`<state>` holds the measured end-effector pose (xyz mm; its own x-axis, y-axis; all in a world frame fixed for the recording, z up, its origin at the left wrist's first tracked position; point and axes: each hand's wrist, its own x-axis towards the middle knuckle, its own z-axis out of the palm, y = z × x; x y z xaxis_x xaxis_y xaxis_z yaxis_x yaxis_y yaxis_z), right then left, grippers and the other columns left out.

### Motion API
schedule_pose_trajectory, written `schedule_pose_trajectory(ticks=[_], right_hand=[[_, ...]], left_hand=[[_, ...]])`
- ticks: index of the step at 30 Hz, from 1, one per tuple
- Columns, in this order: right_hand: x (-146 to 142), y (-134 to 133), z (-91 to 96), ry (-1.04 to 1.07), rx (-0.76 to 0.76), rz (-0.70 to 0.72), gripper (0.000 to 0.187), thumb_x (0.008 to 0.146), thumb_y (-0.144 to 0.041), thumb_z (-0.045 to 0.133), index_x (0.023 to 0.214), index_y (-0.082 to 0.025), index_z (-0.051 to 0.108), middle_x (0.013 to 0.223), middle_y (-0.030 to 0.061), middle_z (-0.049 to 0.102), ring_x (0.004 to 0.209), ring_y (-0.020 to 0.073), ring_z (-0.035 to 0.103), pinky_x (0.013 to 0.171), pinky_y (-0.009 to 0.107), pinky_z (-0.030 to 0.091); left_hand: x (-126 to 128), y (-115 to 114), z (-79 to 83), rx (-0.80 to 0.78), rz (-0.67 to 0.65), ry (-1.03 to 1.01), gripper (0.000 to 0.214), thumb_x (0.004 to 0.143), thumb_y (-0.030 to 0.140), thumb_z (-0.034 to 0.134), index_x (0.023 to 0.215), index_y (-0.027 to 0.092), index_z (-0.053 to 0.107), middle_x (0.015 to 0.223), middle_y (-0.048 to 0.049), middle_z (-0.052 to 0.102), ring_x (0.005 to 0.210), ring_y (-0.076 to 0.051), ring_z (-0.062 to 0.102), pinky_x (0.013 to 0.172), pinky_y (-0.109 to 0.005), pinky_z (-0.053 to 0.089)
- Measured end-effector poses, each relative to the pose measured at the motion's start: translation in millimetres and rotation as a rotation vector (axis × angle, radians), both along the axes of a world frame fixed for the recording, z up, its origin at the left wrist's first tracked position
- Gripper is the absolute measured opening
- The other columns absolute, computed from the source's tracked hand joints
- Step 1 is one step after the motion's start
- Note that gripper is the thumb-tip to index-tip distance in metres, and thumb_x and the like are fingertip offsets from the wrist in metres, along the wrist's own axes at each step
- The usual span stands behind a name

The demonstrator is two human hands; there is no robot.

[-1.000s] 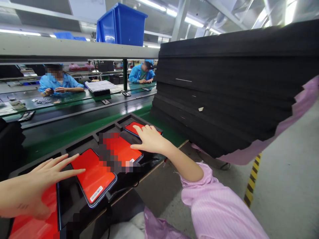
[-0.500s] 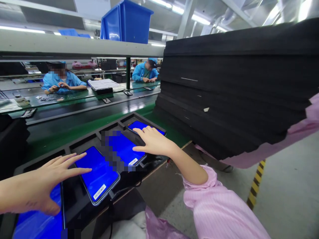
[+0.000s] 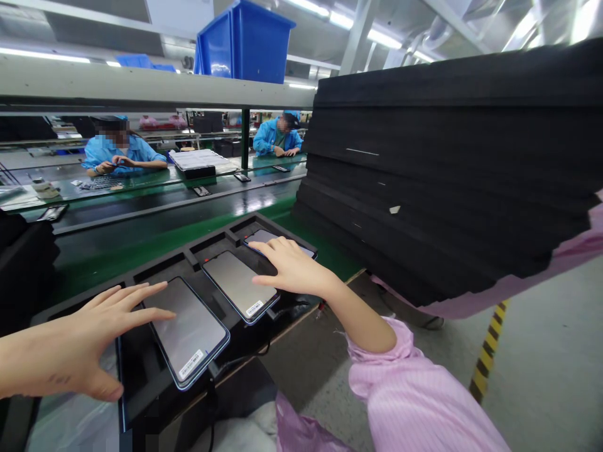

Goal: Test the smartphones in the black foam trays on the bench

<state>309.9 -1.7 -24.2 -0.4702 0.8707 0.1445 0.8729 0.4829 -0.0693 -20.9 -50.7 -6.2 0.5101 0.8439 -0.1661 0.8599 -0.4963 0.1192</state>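
Observation:
Several phones lie face up in a black foam tray (image 3: 151, 274), their screens a plain grey. My left hand (image 3: 89, 342) is spread, its fingertips over the upper left of one phone (image 3: 191, 333) and its thumb above the nearest phone (image 3: 78, 424), which is partly hidden. My right hand (image 3: 289, 267) reaches out with fingers apart. Its fingertips are at the far phone (image 3: 264, 235), and its thumb is by the edge of the middle phone (image 3: 238, 285). Whether the fingertips touch the glass I cannot tell. Cable plugs (image 3: 213, 369) sit at the phones' lower ends.
A tall stack of black foam trays (image 3: 447, 176) rises at the right. Behind runs a conveyor belt (image 3: 164, 216) carrying phones. Two people in blue work across it. A blue bin (image 3: 245, 44) stands on the shelf (image 3: 141, 88) above. More black foam (image 3: 23, 270) is at left.
The phone screens have turned from bright blue to grey. Both hands stay in nearly the same places, fingers still spread.

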Motion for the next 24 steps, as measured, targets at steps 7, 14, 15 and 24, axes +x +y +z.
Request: schedule_pose_trajectory(ticks=[7, 14, 15, 24], right_hand=[[0.9, 1.4, -2.6, -0.049, -0.027, -0.04, 0.067, 0.08, -0.055, 0.054, 0.133, -0.016, 0.042, 0.11, 0.0153, 0.058, 0.108, 0.0302, 0.047, 0.093, 0.04, 0.032], [-1.5, -1.3, 0.1, 0.022, -0.092, 0.015, 0.072, 0.08, -0.053, 0.056, 0.137, -0.015, 0.037, 0.116, 0.0159, 0.056, 0.112, 0.0305, 0.046, 0.093, 0.042, 0.034], [-2.0, -1.1, -0.1, 0.026, -0.094, 0.008, 0.071, 0.08, -0.053, 0.057, 0.136, -0.015, 0.037, 0.117, 0.0159, 0.056, 0.113, 0.0307, 0.045, 0.093, 0.042, 0.034], [1.4, 3.6, -3.9, 0.03, -0.098, 0.006, 0.06, 0.081, -0.049, 0.056, 0.131, -0.017, 0.045, 0.119, 0.0146, 0.056, 0.114, 0.03, 0.045, 0.095, 0.042, 0.033]], left_hand=[[6.4, -7.0, -1.0, 0.009, 0.053, -0.008, 0.082, 0.049, 0.016, 0.057, 0.124, 0.048, 0.045, 0.146, 0.0076, 0.026, 0.135, -0.033, 0.022, 0.105, -0.056, 0.026], [-0.5, -4.5, -12.2, 0.01, -0.001, -0.088, 0.071, 0.061, 0.054, 0.07, 0.127, 0.045, 0.044, 0.148, 0.0005, 0.026, 0.134, -0.037, 0.021, 0.104, -0.058, 0.025], [-2.0, -2.7, -13.8, 0.021, -0.001, -0.101, 0.069, 0.062, 0.058, 0.068, 0.126, 0.045, 0.045, 0.147, 0.0004, 0.027, 0.134, -0.037, 0.022, 0.105, -0.057, 0.025], [3.6, -1.5, -20.2, 0.117, 0.033, -0.146, 0.042, 0.081, 0.064, 0.038, 0.113, 0.045, 0.057, 0.143, 0.005, 0.035, 0.13, -0.031, 0.033, 0.108, -0.056, 0.018]])
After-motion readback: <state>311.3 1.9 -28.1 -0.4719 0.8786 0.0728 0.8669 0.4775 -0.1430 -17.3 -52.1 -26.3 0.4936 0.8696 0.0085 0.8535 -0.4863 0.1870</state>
